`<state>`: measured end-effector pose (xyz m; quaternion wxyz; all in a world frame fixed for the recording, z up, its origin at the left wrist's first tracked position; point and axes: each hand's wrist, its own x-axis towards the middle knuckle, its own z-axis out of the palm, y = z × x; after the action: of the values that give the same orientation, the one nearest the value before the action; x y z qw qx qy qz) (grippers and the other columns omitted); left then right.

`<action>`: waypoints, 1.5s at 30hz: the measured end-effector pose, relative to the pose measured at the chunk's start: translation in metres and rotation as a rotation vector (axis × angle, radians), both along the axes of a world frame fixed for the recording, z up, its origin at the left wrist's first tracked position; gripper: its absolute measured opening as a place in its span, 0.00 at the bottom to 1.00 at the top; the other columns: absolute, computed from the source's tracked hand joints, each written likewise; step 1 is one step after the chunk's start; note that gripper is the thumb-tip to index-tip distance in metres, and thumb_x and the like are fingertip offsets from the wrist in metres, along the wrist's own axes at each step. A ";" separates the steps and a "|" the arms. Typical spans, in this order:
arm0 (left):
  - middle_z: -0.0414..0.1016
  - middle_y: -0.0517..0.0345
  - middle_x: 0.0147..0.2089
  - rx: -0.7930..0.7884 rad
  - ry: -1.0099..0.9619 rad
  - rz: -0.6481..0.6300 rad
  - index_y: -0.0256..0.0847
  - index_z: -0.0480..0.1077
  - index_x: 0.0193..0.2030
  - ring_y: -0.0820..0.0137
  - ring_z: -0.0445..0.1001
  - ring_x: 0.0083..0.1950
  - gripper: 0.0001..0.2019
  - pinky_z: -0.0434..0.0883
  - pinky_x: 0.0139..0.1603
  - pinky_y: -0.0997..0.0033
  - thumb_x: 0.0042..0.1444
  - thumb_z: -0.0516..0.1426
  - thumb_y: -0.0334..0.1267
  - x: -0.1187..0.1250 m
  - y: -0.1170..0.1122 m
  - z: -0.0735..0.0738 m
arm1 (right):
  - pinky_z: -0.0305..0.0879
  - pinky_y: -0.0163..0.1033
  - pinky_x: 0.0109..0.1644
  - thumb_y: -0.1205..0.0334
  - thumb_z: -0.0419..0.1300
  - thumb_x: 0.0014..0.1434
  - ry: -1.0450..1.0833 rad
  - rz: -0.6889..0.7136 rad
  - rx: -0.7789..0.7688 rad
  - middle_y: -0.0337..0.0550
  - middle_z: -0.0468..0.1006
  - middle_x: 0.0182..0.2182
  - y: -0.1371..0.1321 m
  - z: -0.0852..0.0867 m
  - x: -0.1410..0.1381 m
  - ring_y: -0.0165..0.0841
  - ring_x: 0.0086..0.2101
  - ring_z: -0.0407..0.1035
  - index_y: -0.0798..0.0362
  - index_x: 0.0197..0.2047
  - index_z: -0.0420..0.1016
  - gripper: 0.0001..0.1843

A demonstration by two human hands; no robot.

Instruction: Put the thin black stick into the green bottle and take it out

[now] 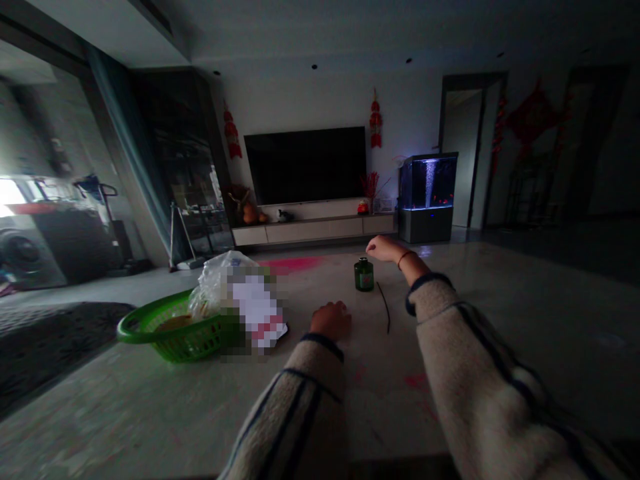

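My left hand (330, 319) rests on the pale table (150, 407) with its fingers curled under, and I see nothing in it. My right hand (383, 249) hovers just above a small dark green bottle (364, 275), fingertips pinched together near its top. What the pinch holds, if anything, is too small and dark to name. A thin dark stick (385, 307) lies on the table between the bottle and my right forearm. Both arms wear a cream sweater with dark stripes.
A green plastic basket (150, 330) with a clear plastic bag (220, 277) stands at the left, a blurred white packet (257, 310) beside it. Beyond the table are a TV (306, 164), a low cabinet (313, 230) and a lit fish tank (427, 193). The room is dim.
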<state>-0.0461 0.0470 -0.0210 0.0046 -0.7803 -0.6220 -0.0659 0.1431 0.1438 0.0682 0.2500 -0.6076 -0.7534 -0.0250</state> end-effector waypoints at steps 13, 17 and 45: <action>0.71 0.48 0.48 0.018 -0.008 0.014 0.43 0.65 0.49 0.63 0.71 0.46 0.18 0.66 0.44 0.66 0.54 0.45 0.44 0.002 -0.004 0.001 | 0.58 0.32 0.49 0.68 0.50 0.54 -0.136 -0.018 0.070 0.55 0.75 0.41 0.007 -0.021 -0.025 0.34 0.44 0.68 0.60 0.38 0.76 0.15; 0.70 0.48 0.48 0.011 0.002 0.005 0.43 0.65 0.50 0.62 0.71 0.46 0.19 0.67 0.44 0.65 0.53 0.46 0.45 0.002 -0.004 0.002 | 0.61 0.34 0.47 0.70 0.50 0.53 -0.125 -0.059 0.063 0.58 0.76 0.39 0.011 -0.020 -0.032 0.36 0.42 0.70 0.61 0.39 0.76 0.15; 0.70 0.49 0.49 -0.008 0.023 0.011 0.43 0.64 0.51 0.62 0.70 0.47 0.20 0.66 0.44 0.66 0.55 0.45 0.46 0.003 -0.007 0.003 | 0.65 0.35 0.41 0.73 0.59 0.44 -0.158 -0.039 0.014 0.59 0.77 0.37 0.033 -0.009 -0.034 0.40 0.40 0.71 0.62 0.36 0.77 0.13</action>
<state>-0.0428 0.0396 -0.0179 0.0089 -0.7774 -0.6265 -0.0545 0.1095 0.1772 0.0589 0.1936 -0.6164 -0.7587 -0.0828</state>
